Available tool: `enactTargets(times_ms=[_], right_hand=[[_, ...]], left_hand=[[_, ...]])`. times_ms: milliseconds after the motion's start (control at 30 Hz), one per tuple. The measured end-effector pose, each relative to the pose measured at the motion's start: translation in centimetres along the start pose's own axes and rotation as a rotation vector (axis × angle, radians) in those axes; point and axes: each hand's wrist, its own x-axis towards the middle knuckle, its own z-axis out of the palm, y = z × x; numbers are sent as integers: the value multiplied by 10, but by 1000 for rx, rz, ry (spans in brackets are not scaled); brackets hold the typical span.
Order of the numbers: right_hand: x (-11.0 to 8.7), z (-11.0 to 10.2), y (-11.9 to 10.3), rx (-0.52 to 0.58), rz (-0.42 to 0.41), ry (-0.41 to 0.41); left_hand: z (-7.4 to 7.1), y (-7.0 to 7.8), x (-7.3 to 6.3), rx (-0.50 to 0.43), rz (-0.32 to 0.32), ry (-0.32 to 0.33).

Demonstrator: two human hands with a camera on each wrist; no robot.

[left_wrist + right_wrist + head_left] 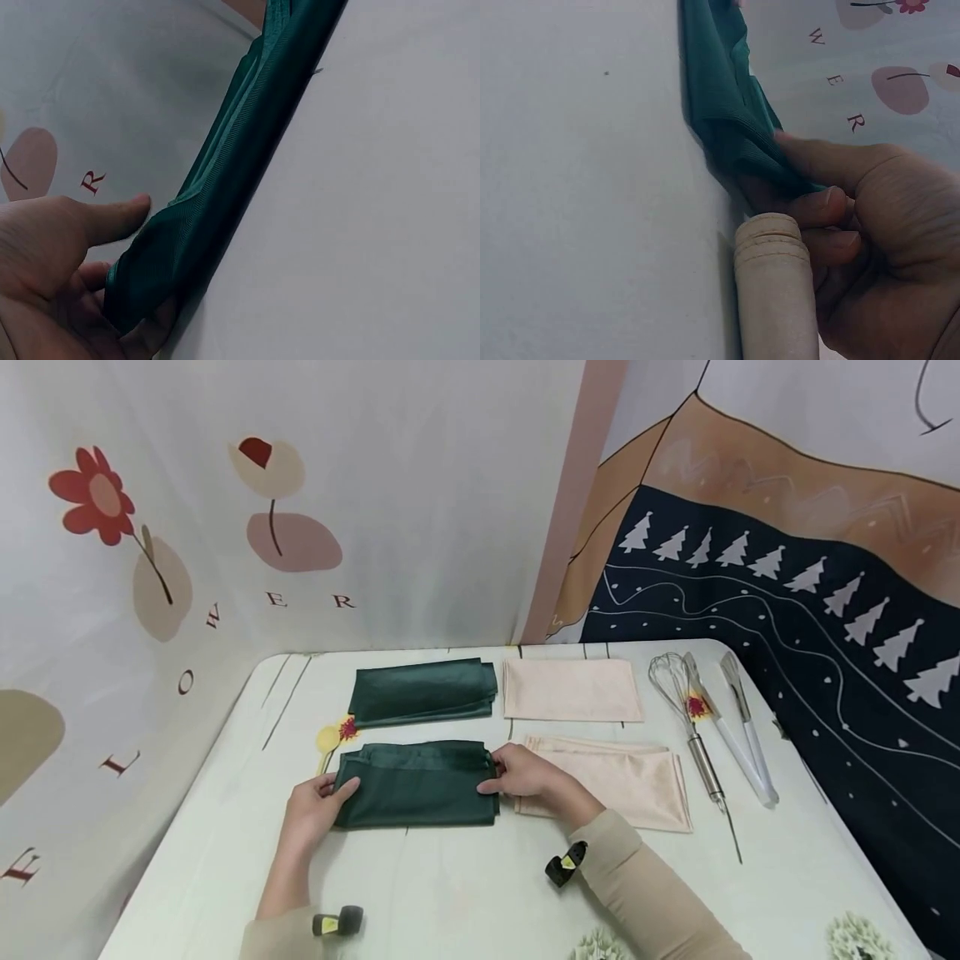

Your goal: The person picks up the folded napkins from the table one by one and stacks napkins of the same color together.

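Observation:
A folded dark green satin cloth (420, 793) lies on the near part of the table, with my two hands at its ends. My left hand (311, 814) holds the left end, thumb on top and fingertips tucked beneath the edge; the left wrist view shows this hand (56, 270) at the cloth's corner. At the right end, my right hand (528, 772) pinches the layered edge between thumb and fingers. This pinch also appears in the right wrist view, where the hand (885, 210) is beside a folded beige cloth (776, 300).
Behind lies another folded green cloth (420, 692). Two folded beige cloths, one far (573, 691) and one near (622, 785), lie to the right. Farther right are a whisk (701, 756) and two white-handled utensils (738, 743). A curtain (420, 510) rises behind the table.

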Motion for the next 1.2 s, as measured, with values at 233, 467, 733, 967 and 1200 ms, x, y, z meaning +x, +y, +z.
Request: enactTargets(times_ms=[233,467,733,967,1200], right_hand=[[1,3,1,12,-16,32],[1,1,2,37,-44,58],[2,-3,1,114,-55,130],[4,-6,1,153,-77,214],[10,-10,2,165,-58,297]], left_hand=[[-3,-3,4,-13,24,-40],[-6,-2,4,-36,65,-32],[-7,4,8,-111,80,18],[-4,13,12,-120,63,43],[-2,22,16,-129,76,62]])
